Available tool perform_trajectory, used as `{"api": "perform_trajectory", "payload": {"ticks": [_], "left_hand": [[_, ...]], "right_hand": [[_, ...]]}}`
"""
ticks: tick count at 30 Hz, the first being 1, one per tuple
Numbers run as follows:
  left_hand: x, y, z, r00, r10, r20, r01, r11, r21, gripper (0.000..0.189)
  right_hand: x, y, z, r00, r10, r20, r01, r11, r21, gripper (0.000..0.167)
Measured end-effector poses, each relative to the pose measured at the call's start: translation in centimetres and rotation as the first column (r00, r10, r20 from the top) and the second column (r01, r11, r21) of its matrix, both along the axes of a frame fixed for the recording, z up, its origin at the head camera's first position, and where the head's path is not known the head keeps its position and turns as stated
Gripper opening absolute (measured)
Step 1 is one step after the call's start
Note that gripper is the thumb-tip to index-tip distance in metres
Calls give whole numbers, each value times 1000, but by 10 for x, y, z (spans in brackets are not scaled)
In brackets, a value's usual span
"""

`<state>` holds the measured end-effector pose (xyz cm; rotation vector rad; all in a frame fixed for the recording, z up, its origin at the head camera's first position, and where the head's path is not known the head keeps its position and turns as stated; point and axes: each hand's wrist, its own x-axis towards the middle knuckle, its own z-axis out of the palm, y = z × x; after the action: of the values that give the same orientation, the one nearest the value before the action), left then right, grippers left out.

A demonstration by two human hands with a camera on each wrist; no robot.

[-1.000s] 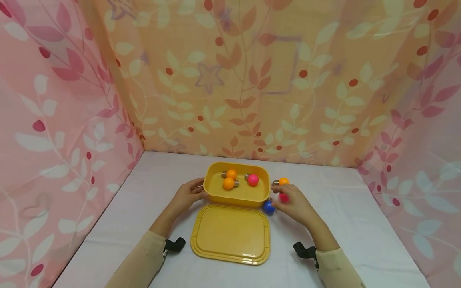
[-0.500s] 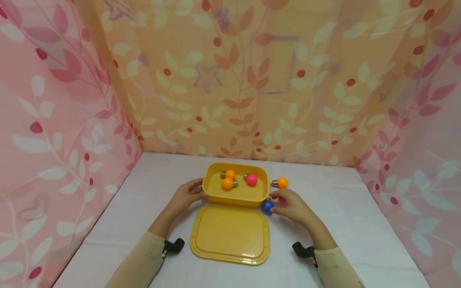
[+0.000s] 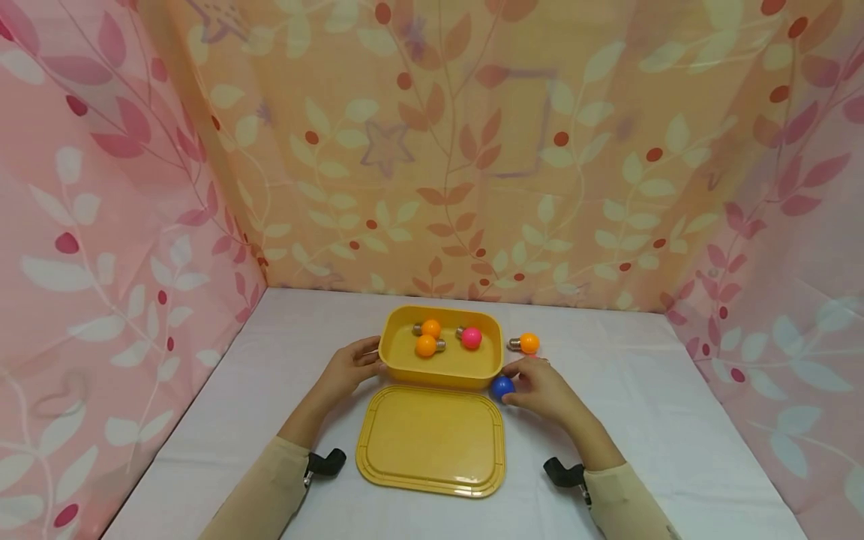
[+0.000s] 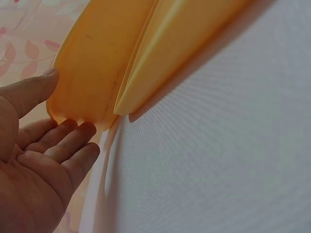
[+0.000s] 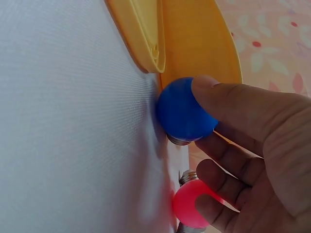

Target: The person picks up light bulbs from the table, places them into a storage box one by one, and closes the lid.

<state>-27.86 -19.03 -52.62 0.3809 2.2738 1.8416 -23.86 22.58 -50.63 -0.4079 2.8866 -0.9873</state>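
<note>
My right hand (image 3: 548, 391) pinches a small blue light bulb (image 3: 502, 386) lying by the right front corner of a yellow plastic box (image 3: 435, 375). In the right wrist view the thumb presses the blue globe and the index finger lies by its metal base. A pink bulb (image 5: 190, 206) sits under the other fingers, mostly hidden from the head view. At the box's left end, my left hand (image 3: 347, 369) rests its relaxed fingertips against the wall. Inside the box lie two orange bulbs (image 3: 426, 346) and one pink bulb (image 3: 472, 338).
The yellow lid (image 3: 432, 442) lies flat in front of the box. An orange bulb (image 3: 529, 343) lies to the box's right, beyond my right hand. White cloth (image 3: 648, 405) covers the table, with patterned curtains (image 3: 472, 150) at the back and sides.
My right hand has moved slightly left and down onto the blue bulb, its thumb and index finger closing on it. It now covers most of the pink bulb outside. The left hand stays put.
</note>
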Motion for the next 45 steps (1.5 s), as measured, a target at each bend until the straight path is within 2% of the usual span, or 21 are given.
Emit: {"api": "perform_trajectory", "payload": {"ticks": [11,19,30,37,45], "left_hand": [[0,2,2,1000,-12,-3,12,1000,-2,72],[-1,3,4,1000,5,-1,-5,1000,-20,69],[-1,2,5,1000,0,-11,-1,1000,-21,70],[0,1,5,1000,8,-13,-8,1000,-19,71],[3,1,2,1000,17,-5,-17,999,-29,71]], "right_hand": [[2,0,2,999,1,-38,2,998,61,40],[3,-2,6,998,-4,-58,11,992,122,44],[2,-4,9,999,-35,-12,36,990,137,44],[1,5,16,998,-52,19,51,997,54,43],[6,18,26,999,10,-44,-11,1000,-17,41]]}}
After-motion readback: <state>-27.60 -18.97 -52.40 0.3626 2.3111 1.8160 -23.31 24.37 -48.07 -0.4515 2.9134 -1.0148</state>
